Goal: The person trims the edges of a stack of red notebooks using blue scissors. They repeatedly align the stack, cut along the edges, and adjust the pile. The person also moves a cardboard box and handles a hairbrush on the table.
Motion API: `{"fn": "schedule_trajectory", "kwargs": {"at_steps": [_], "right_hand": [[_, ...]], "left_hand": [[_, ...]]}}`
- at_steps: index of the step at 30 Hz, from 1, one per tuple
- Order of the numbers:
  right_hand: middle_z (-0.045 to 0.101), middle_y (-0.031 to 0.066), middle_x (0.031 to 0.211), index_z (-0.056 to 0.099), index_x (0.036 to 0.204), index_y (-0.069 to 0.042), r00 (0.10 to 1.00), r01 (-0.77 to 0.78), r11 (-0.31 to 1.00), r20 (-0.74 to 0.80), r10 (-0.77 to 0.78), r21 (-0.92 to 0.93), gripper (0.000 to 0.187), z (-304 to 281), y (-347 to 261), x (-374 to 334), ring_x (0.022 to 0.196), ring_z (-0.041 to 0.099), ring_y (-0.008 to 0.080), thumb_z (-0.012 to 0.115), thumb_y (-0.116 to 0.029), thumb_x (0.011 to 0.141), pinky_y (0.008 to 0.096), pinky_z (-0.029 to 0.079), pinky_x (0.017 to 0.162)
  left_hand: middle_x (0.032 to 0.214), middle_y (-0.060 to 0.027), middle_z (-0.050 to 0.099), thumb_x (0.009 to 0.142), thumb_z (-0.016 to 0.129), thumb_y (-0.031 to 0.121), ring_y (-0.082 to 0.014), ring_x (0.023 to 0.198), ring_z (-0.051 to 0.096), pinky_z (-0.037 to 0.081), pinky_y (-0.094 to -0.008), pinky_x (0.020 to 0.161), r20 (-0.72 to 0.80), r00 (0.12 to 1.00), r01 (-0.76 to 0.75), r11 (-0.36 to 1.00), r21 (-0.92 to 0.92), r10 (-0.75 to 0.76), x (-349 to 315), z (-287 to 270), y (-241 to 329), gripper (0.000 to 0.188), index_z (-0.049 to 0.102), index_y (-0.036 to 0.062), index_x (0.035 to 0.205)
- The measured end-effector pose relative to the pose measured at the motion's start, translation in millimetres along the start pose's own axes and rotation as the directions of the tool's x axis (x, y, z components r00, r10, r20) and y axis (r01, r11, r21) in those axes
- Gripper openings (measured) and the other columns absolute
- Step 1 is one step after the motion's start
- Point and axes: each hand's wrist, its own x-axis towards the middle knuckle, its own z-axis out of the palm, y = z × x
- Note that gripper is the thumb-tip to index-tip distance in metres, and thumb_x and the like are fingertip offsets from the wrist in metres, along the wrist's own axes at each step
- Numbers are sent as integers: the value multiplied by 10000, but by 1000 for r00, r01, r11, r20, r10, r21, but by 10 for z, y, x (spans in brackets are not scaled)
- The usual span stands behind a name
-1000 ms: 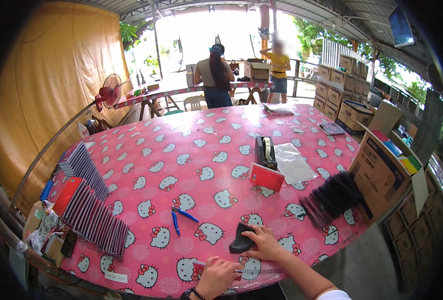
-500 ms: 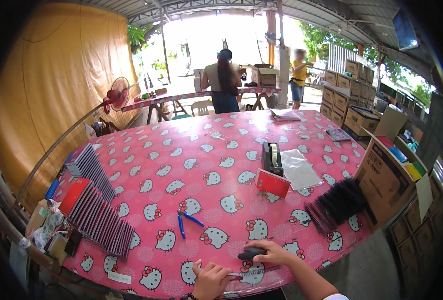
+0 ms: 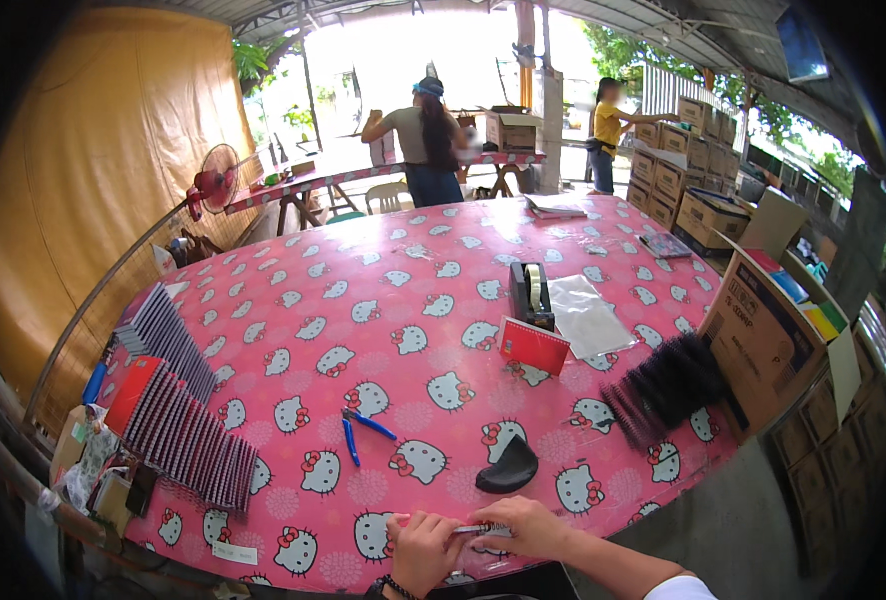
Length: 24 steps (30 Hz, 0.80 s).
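Observation:
At the near edge of the table, my left hand (image 3: pixel 426 547) grips the left end of a thin notebook with a wire spiral (image 3: pixel 471 529), seen edge-on. My right hand (image 3: pixel 519 527) pinches the same notebook from the right, its fingers partly covering the coil. Just beyond my hands lies a black rounded, curved object (image 3: pixel 509 467), touched by neither; its kind is unclear. Farther left rest wire nippers with blue handles (image 3: pixel 366 432), jaws pointing away from me.
Left stand rows of spiral notebooks (image 3: pixel 188 430). Farther right are a tape dispenser (image 3: pixel 529 298), red spiral notebook (image 3: pixel 533 346), clear plastic sheets (image 3: pixel 588 315), black spiral coils (image 3: pixel 658 395) and an open cardboard box (image 3: pixel 763 325). Two people work beyond the table.
My right hand has let go of the black object and moved down to the notebook's spiral. The black object stays on the table, turned. The view has shifted slightly.

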Motion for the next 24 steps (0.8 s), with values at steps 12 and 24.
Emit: {"fn": "schedule_trajectory", "kwargs": {"at_steps": [12, 24], "right_hand": [[590, 64, 794, 600, 1138, -61, 985, 143, 972, -66, -157, -185, 374, 179, -15, -41, 719, 577, 217, 698, -154, 790, 331, 497, 627], [611, 110, 928, 524, 1242, -26, 987, 144, 984, -61, -151, -105, 475, 101, -106, 50, 826, 576, 273, 681, -163, 815, 360, 491, 710]], "left_hand": [[726, 6, 603, 666, 746, 235, -182, 777, 572, 301, -408, 847, -3, 1000, 12, 1000, -6, -12, -17, -37, 25, 182, 665, 146, 803], [739, 1, 609, 635, 758, 264, -177, 793, 573, 276, -429, 889, -22, 1000, 10, 1000, 26, -10, -34, -15, -42, 221, 668, 149, 801]]}}
